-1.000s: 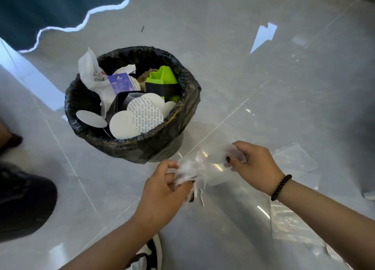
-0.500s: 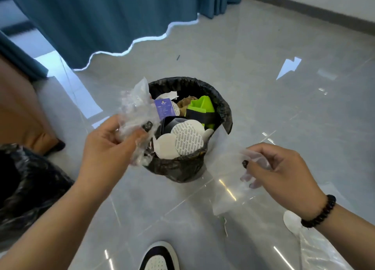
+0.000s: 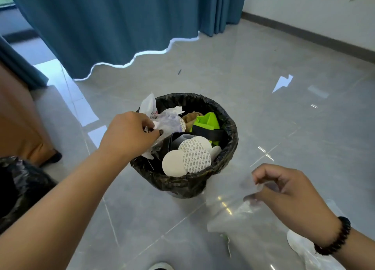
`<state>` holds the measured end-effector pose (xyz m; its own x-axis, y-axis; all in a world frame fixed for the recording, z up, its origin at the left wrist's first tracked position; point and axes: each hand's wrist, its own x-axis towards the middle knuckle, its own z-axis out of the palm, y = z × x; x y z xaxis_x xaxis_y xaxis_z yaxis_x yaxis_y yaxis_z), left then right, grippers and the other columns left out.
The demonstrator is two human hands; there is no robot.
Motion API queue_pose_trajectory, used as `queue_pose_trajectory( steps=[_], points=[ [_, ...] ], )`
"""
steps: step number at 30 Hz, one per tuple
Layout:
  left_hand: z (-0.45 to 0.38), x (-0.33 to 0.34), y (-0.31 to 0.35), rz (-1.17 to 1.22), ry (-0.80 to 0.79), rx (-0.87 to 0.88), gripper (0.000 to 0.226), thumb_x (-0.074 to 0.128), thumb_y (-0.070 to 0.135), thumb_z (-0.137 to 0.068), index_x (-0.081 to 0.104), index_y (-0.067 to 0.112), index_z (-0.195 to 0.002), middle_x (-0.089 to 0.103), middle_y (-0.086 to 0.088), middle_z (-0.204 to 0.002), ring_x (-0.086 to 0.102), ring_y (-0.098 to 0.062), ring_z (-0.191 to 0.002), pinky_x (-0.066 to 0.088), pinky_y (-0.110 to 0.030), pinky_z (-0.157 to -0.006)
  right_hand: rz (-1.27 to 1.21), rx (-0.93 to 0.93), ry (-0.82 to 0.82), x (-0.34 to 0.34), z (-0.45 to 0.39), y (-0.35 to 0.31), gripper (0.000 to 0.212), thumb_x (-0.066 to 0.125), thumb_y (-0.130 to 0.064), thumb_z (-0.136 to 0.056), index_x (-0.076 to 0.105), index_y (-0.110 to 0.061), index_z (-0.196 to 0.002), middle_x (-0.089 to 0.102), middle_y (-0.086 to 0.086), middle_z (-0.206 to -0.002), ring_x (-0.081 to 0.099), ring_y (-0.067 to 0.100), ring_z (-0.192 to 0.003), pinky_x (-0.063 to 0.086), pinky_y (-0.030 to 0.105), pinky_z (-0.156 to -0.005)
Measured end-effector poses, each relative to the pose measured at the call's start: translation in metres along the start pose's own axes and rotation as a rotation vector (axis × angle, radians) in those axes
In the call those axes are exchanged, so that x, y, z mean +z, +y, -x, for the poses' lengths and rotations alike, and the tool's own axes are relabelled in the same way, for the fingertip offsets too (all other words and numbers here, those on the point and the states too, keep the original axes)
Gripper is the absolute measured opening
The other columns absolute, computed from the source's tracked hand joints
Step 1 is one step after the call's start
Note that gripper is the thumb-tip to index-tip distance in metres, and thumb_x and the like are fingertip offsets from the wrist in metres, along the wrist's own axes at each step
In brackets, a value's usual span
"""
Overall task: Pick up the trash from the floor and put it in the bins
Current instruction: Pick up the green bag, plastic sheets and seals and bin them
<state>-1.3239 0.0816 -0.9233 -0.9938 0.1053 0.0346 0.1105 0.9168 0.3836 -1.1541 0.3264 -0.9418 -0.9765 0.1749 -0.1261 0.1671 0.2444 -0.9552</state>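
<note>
A bin lined with a black bag [image 3: 227,115] stands on the grey floor, filled with white round discs [image 3: 188,158], a green piece and paper. My left hand [image 3: 129,133] is over the bin's left rim, fingers curled round a crumpled clear plastic wrapper [image 3: 169,123] that lies inside the bin. My right hand [image 3: 288,190], wearing a dark bead bracelet, hovers to the right of the bin and pinches the top edge of a clear plastic sheet [image 3: 231,215] that hangs down toward the floor.
A second black bin bag [image 3: 18,186] sits at the left edge. More clear plastic and white scraps [image 3: 304,247] lie on the floor at lower right. A blue curtain [image 3: 113,26] hangs behind; a brown piece of furniture [image 3: 18,127] stands at left.
My left hand carried the crumpled wrapper from beside the bin to inside it. My right hand stayed to the right, still pinching the clear sheet.
</note>
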Motion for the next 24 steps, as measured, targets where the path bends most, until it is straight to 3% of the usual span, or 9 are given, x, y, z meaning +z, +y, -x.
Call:
queue_pose_trajectory(
  steps=[5,8,10,11,13,16,19,21,24],
  points=[
    [0.005,0.015,-0.012,-0.178,-0.167,0.046,0.013,0.062,0.022,-0.079,0.075,0.026,-0.080,0.069,0.000,-0.085,0.063,-0.025,-0.085,0.052,-0.033,-0.071,0.007,-0.151,-0.040,-0.006,0.003,-0.009,0.025,0.051,0.005,-0.066,0.065,-0.015,-0.060,0.070,0.012,-0.070,0.066,0.020,-0.065,0.050,0.020,-0.058],
    [0.015,0.008,-0.008,-0.091,0.040,0.122,0.010,0.062,0.023,-0.081,0.072,0.025,-0.083,0.068,0.003,-0.108,0.062,-0.022,-0.095,0.053,-0.037,-0.081,0.084,-0.299,-0.043,-0.011,0.000,-0.005,0.054,0.050,0.030,-0.066,0.064,-0.022,-0.064,0.069,0.000,-0.076,0.067,0.019,-0.078,0.049,0.023,-0.067],
    [0.033,-0.003,0.007,0.114,0.184,0.199,0.007,0.064,0.025,-0.082,0.070,0.029,-0.081,0.067,0.016,-0.101,0.061,-0.009,-0.086,0.049,-0.027,-0.078,0.105,-0.365,-0.048,-0.012,-0.002,-0.003,0.061,0.048,0.039,-0.062,0.064,-0.019,-0.066,0.067,-0.004,-0.078,0.066,0.017,-0.080,0.048,0.021,-0.070],
    [0.044,-0.009,0.019,0.267,0.143,0.209,0.007,0.066,0.026,-0.081,0.069,0.032,-0.079,0.066,0.020,-0.083,0.056,-0.001,-0.071,0.045,-0.020,-0.070,0.110,-0.393,-0.052,-0.013,-0.003,-0.004,0.061,0.047,0.041,-0.061,0.065,-0.018,-0.066,0.067,-0.004,-0.080,0.066,0.016,-0.081,0.048,0.021,-0.071],
    [0.065,-0.011,0.041,0.564,-0.145,0.217,0.007,0.068,0.028,-0.081,0.071,0.035,-0.080,0.051,0.014,-0.048,0.038,-0.005,-0.044,0.035,-0.020,-0.053,0.091,-0.426,-0.068,-0.012,-0.002,-0.008,0.057,0.048,0.038,-0.064,0.067,-0.016,-0.067,0.068,-0.005,-0.084,0.066,0.017,-0.083,0.049,0.023,-0.072],
    [0.086,0.003,0.058,0.701,-0.517,0.283,0.012,0.071,0.026,-0.082,0.069,0.033,-0.093,0.045,0.013,-0.040,0.030,-0.009,-0.039,0.030,-0.019,-0.046,0.002,-0.441,-0.077,-0.008,-0.001,-0.014,0.035,0.053,0.013,-0.078,0.071,-0.015,-0.066,0.070,-0.002,-0.087,0.067,0.019,-0.082,0.052,0.027,-0.072],
    [0.095,0.013,0.063,0.734,-0.548,0.319,0.023,0.076,0.025,-0.078,0.065,0.031,-0.097,0.060,0.024,-0.059,0.028,-0.005,-0.041,0.029,-0.017,-0.043,-0.060,-0.428,-0.067,-0.003,-0.001,-0.019,0.026,0.055,0.006,-0.078,0.073,-0.008,-0.067,0.070,0.001,-0.091,0.067,0.019,-0.083,0.052,0.026,-0.073],
    [0.095,0.014,0.063,0.841,-0.518,0.263,0.027,0.081,0.023,-0.071,0.066,0.028,-0.093,0.066,0.018,-0.079,0.029,-0.006,-0.042,0.029,-0.016,-0.042,-0.094,-0.392,-0.050,-0.001,-0.002,-0.020,0.020,0.060,0.002,-0.079,0.074,-0.007,-0.069,0.069,0.002,-0.096,0.068,0.021,-0.087,0.054,0.029,-0.075],
    [0.090,0.015,0.059,0.921,-0.488,0.176,0.021,0.081,0.017,-0.068,0.066,0.021,-0.082,0.062,0.009,-0.063,0.028,-0.007,-0.041,0.030,-0.020,-0.041,-0.124,-0.365,0.005,0.003,-0.003,-0.023,0.021,0.063,0.003,-0.080,0.076,-0.014,-0.079,0.067,0.000,-0.102,0.067,0.019,-0.095,0.054,0.024,-0.079]
  ],
)
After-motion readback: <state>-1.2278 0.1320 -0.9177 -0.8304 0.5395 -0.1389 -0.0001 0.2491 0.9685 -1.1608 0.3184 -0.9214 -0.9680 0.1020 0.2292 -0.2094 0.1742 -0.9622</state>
